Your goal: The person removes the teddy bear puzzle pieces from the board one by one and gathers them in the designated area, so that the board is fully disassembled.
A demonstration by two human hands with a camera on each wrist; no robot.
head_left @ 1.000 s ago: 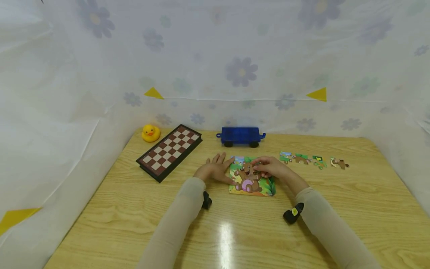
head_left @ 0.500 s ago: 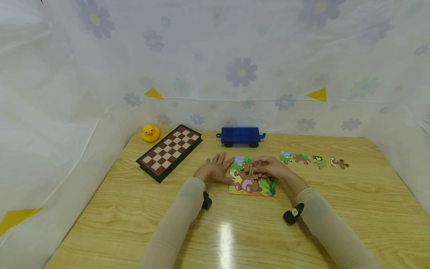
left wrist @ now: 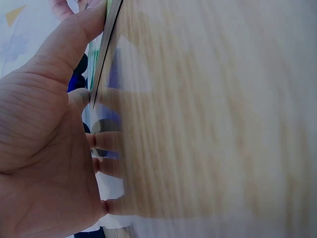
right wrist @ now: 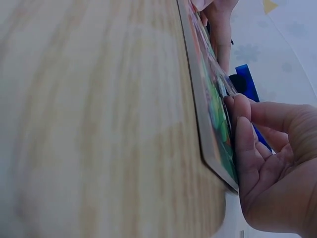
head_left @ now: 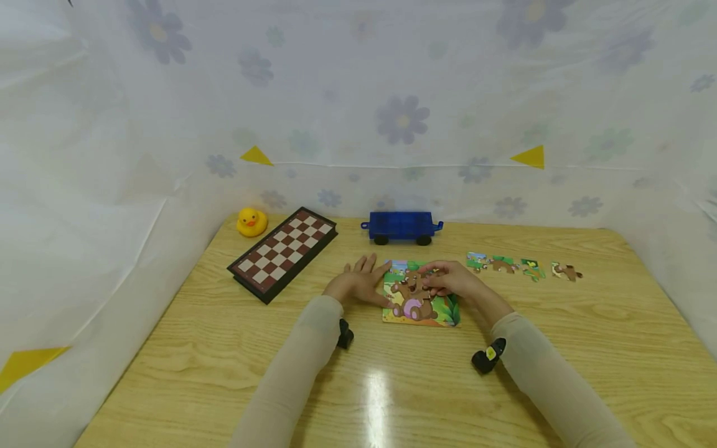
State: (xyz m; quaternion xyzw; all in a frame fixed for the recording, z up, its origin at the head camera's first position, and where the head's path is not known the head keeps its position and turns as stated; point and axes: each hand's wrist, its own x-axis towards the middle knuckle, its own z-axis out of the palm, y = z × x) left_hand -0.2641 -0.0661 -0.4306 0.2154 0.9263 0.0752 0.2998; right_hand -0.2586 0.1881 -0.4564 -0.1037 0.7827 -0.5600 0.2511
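Observation:
A bear jigsaw puzzle [head_left: 414, 310] in a flat tray lies on the table in the head view. My left hand [head_left: 361, 283] is spread at its left side, thumb and fingertips resting along the edge; in the left wrist view the thumb [left wrist: 74, 42] reaches onto the board's rim. Over the puzzle's upper right, my right hand [head_left: 456, 279] pinches a puzzle piece [right wrist: 223, 79], with thumb and curled fingers low against the picture. The right wrist view shows that piece standing slightly raised from the board. The fingers hide much of it.
Several loose puzzle pieces [head_left: 502, 264] lie in a row at the right. Behind the puzzle stands a blue toy wagon [head_left: 401, 226]. A folded checkered board [head_left: 282, 255] and a yellow rubber duck [head_left: 251, 222] are at the left, near the patterned curtain [head_left: 403, 143].
Under my right fingertips, the bear's face has shifted slightly and lines up more closely with the picture around it. Both hands have stayed almost in place.

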